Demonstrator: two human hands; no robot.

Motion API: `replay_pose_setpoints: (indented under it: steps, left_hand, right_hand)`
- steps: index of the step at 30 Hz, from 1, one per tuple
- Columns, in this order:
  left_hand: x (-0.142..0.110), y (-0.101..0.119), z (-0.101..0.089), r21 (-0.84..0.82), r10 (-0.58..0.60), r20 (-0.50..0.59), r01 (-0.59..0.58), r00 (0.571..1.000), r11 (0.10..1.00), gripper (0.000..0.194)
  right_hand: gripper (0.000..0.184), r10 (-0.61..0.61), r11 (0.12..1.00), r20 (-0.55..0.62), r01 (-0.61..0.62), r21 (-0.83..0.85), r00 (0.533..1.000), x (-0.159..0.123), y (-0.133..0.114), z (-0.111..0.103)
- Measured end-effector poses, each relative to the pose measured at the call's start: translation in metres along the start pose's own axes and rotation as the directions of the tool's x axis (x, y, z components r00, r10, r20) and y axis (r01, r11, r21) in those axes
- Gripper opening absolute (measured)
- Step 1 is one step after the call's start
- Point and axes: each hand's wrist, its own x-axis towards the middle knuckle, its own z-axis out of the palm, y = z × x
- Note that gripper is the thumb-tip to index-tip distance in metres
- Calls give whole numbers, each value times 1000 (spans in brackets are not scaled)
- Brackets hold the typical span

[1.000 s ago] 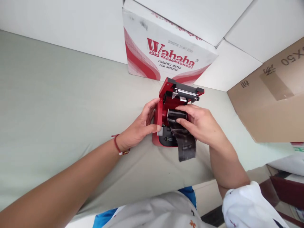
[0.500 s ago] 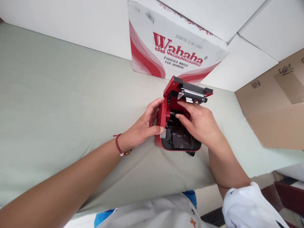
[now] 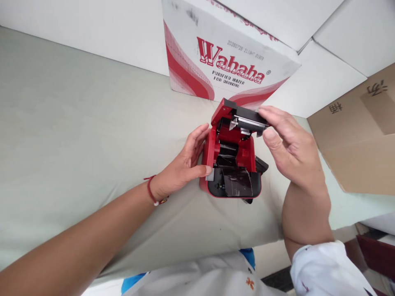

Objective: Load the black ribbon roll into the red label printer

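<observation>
A small red and black label printer [image 3: 246, 154] stands on the cloth with its lid [image 3: 245, 112] raised; a roller runs along the lid's underside. Inside lies dark shiny film [image 3: 237, 183], which stretches over the black front edge. My left hand [image 3: 182, 166] grips the printer's left wall, thumb on the grey tab [image 3: 210, 174] and fingers along the outer side. At the right end of the lid is my right hand [image 3: 298, 154], fingers over the top and thumb below, closed on that corner. A black piece [image 3: 261, 164] sticks out at the printer's right side.
Right behind the printer stands a white and red Wahaha water carton [image 3: 228, 61]. A brown cardboard box [image 3: 361, 156] is at the right. White panels [image 3: 92, 33] rise along the back. Pale green cloth [image 3: 77, 123] covers the table, whose front edge is close to my body.
My right hand has come out of the printer's inside and moved up and right to the lid's corner. The film inside now shows. My left hand keeps its hold.
</observation>
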Motion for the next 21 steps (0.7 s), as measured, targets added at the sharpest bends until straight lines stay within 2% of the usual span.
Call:
replay_pose_setpoints:
  steps: [4,7,10,13,17,21]
  left_hand:
    - [-2,-1,1,-5,-13,-4,13,1000,1000,119]
    - [-4,0,2,-10,-12,-18,12,1000,1000,119]
    - [-4,1,2,-8,24,-17,-24,1000,1000,101]
    - [-3,1,2,-3,46,-5,-46,999,999,80]
    - [-2,-1,5,-68,51,-33,-53,998,996,70]
    - [1,-3,11,-35,39,-71,-42,997,999,80]
  right_hand:
    - [34,9,1000,67,-9,-1,998,-7,-16,-23]
    - [27,-95,993,193,107,-52,977,-14,-25,-36]
    - [30,-243,955,356,287,-75,902,-18,-29,-40]
    - [33,-287,914,460,384,-131,840,-20,-29,-38]
    - [33,-285,888,440,407,-213,852,-24,-31,-35]
    - [36,-330,827,422,474,-301,845,-27,-40,-31]
